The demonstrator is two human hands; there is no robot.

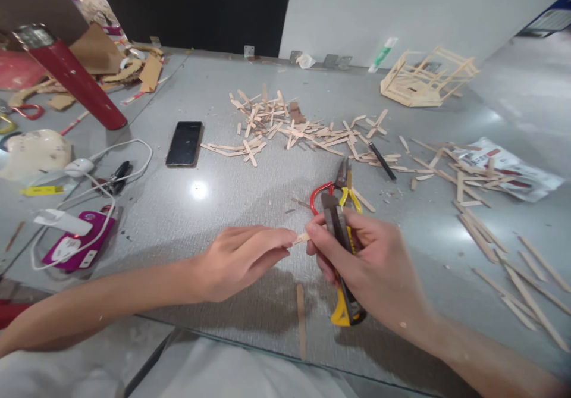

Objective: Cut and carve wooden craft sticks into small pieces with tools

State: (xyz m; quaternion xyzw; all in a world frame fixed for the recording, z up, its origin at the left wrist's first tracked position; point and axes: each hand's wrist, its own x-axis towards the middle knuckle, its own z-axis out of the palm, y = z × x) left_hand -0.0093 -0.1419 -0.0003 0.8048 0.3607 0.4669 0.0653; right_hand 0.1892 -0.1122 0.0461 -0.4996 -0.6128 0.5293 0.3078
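Between my two hands is a short piece of popsicle stick. My left hand pinches its left end between thumb and fingers. With thumb and fingertips, my right hand touches the other end, and that hand also grips a yellow and black utility knife, its blade end pointing away from me. Just beyond the knife lie scissors with red and yellow handles, partly hidden. One whole popsicle stick rests at the table's front edge, below my hands.
Cut stick pieces lie heaped at mid-table, with a black pen beside them. A stick-built frame stands back right; more sticks lie right. Left are a phone, a red cylinder and a purple power strip with white cables.
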